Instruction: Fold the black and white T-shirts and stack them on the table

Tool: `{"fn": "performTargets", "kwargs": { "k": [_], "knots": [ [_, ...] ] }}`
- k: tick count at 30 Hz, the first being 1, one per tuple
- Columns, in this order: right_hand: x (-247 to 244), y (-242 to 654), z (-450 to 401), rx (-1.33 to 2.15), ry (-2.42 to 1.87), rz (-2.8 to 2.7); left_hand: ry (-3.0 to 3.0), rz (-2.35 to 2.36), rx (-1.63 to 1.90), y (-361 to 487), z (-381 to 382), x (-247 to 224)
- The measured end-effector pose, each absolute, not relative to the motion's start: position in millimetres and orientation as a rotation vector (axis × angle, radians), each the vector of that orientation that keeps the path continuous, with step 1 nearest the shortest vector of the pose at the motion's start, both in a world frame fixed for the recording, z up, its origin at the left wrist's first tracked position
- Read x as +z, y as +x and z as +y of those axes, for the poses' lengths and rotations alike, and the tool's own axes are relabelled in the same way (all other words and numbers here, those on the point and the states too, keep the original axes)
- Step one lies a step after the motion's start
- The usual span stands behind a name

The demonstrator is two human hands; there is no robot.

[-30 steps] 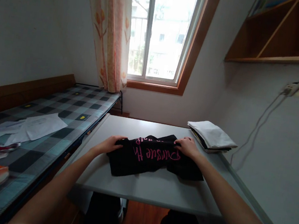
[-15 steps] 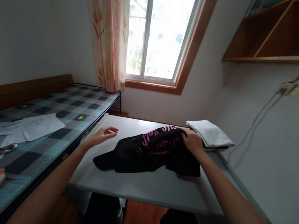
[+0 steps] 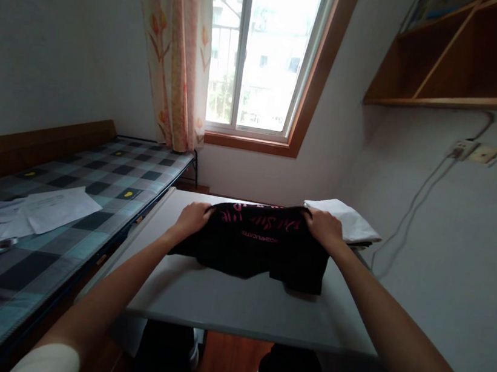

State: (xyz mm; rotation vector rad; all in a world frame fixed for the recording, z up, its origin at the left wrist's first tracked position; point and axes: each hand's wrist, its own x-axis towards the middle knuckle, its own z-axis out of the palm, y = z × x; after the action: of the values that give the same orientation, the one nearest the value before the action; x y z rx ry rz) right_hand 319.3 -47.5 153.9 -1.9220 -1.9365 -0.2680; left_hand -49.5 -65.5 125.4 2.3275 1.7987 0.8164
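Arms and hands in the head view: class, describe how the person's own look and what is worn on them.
The left hand and right hand are bare, with no gloves showing. The left arm has a plain off-white sleeve at the picture's lower edge; below it, the forearm is uncovered. The right arm shows no watch or marking.

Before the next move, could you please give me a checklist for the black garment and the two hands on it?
1. Left hand gripping the black garment: ok.
2. Right hand gripping it: ok, at the opposite end.
3. Garment lying flat on the table: not ok, far edge raised.
4. Right hand apart from the folded white cloth: cannot tell, they overlap in view.
5. Papers apart from the garment: ok, on the checked bed.
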Motion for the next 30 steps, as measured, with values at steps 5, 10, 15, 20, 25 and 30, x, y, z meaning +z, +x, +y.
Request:
{"fn": "performTargets", "kwargs": {
  "k": [5,10,15,20,25,30],
  "knots": [
    [187,264,-26,0.415,-1.29,-1.587,2.24,1.267,1.238,-17,-57,180],
    [220,196,-46,0.887,-0.783,-1.465,2.268,0.801,1.342,13,-67,203],
    [236,180,-76,1.089,-0.728,-1.613,2.235,0.731,1.22,5,-77,202],
    [227,213,-66,1.05,-0.786,-1.765,2.114,1.09,1.614,-33,-71,214],
    [198,287,-24,0.468,-1.175,-1.809,1.972,1.458,2.138,-91,-53,213],
    [159,377,2,0.119,-1.725,-1.761,2.413,1.435,1.153,-148,-43,152]
  ]
}}
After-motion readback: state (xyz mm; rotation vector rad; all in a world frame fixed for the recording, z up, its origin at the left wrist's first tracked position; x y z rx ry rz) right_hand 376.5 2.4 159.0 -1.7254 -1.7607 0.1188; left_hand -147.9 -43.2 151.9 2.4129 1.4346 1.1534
